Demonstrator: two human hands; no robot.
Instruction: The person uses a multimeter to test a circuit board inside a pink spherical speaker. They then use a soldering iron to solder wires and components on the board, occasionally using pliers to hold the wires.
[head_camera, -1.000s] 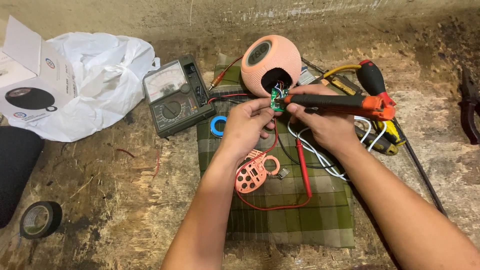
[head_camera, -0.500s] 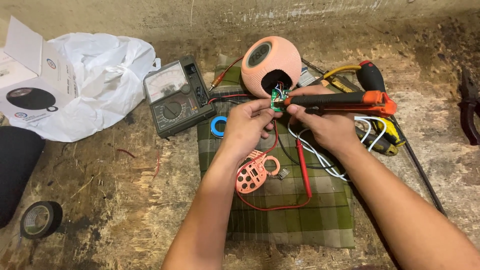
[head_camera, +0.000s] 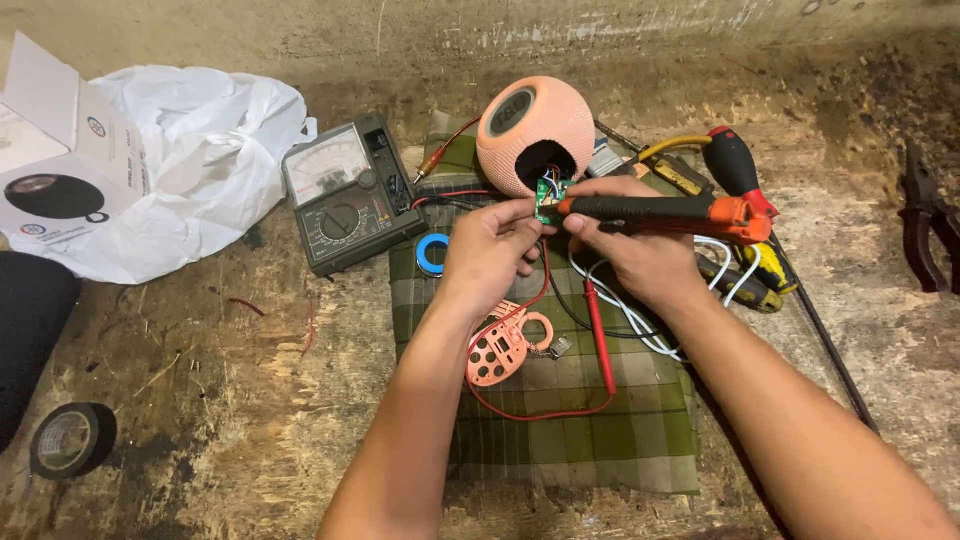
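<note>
Rough, stained wooden bench (head_camera: 200, 420) running under a bare wall; a green checked cloth (head_camera: 590, 440) is lying across the middle as the work mat. At left a white bag (head_camera: 190, 170) and an open carton (head_camera: 50, 180) are sitting, with a tape roll (head_camera: 70, 438) near the front edge. A meter (head_camera: 345, 195) is lying beside the cloth, its red probe (head_camera: 598, 335) resting on the mat. A peach ball speaker (head_camera: 535, 135) is sitting at the cloth's top, opening facing the person. The iron (head_camera: 665, 210) is lying across the right hand (head_camera: 640, 265), fingers wrapping the black grip, tip meeting the board (head_camera: 547, 203) just outside the speaker's opening. The left hand (head_camera: 490, 255) is pinching that small green board's edge between thumb and fingertips, other fingers curling under. A peach grille (head_camera: 498, 350) is lying below the wrists; a blue ring (head_camera: 433, 255) sits left of the hand. Judging it: bracing both wrists on the cloth, keeping the board still and touching only the one joint, clear of the thin wires, looks like the way to do it cleanly.
</note>
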